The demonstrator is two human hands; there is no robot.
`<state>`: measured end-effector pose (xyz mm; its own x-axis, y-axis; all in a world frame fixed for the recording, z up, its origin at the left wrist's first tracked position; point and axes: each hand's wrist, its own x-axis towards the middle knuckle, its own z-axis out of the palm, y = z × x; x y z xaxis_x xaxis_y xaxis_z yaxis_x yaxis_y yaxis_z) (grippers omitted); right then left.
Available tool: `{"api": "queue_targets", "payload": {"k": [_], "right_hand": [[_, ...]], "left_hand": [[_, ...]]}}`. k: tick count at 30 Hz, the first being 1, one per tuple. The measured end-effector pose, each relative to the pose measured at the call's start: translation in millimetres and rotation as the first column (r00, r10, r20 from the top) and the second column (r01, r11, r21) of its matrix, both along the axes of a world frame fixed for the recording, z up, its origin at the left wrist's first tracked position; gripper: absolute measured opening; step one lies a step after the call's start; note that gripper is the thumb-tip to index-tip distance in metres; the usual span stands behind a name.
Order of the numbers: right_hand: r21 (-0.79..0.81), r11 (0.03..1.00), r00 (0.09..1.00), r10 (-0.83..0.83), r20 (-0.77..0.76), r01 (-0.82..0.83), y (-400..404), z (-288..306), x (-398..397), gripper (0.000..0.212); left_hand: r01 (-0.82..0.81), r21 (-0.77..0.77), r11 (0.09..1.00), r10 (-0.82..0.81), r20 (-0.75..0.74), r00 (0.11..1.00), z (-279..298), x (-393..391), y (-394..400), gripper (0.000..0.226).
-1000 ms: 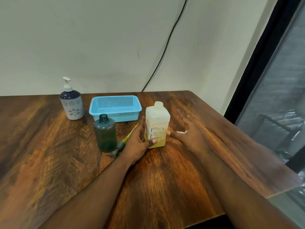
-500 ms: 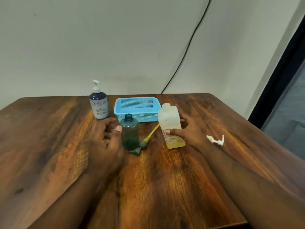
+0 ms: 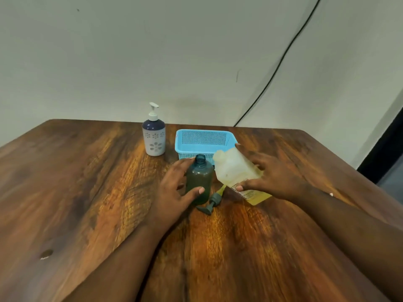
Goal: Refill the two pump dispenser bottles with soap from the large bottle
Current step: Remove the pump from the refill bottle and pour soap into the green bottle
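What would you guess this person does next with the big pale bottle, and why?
Probably tip the large pale square bottle of yellow soap further, bringing its spout over the open neck of the dark green round bottle. The right hand already holds it tilted that way, the left hand steadies the green bottle, and its grey pump lies on the table.

Light level: moderate, soft, even; wall (image 3: 152, 51) reads pale grey-green.
Source: diffuse, not in view; direction cannot be told.
Shadows: faint smudge on the wall above the blue basket (image 3: 205, 140); dark patch on the table (image 3: 65, 182) under the tilted large bottle (image 3: 237, 171).
Glare: warm orange sheen on the wood grain nearer than the basket.
Blur: motion smear on both forearms and the lower table; large bottle's label unreadable.
Distortion: wide-angle; table edges bow and splay away from the basket.
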<state>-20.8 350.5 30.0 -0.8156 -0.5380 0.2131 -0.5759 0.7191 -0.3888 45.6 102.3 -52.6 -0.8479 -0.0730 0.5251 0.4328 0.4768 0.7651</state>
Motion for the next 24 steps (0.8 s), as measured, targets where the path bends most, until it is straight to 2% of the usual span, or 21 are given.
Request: {"api": "queue_targets", "payload": {"k": [5, 9, 19, 24], "right_hand": [[-0.037, 0.999, 1.0, 0.009, -0.004, -0.009, -5.4, 20.4, -2.1, 0.092], [0.067, 0.997, 0.999, 0.044, -0.009, -0.043, -12.3, 31.5, -3.6, 0.088], [0.253, 0.962, 0.993, 0.11, -0.036, -0.097, -20.4, 54.6, -7.7, 0.085], [0.37, 0.926, 0.989, 0.117, -0.085, -0.078, -23.8, 64.0, -4.0, 0.087]], "left_hand": [[0.026, 0.043, 0.999, -0.027, 0.014, 1.0, 2.6, -1.7, 1.2, 0.07], [0.032, 0.048, 0.998, -0.032, 0.004, 0.999, 1.6, -4.0, 1.2, 0.071], [-0.032, -0.095, 0.995, 0.033, 0.01, 0.999, -0.7, -6.8, 0.2, 0.078], [-0.011, -0.079, 0.997, 0.012, 0.008, 1.0, -1.9, -6.2, 0.3, 0.079]]}}
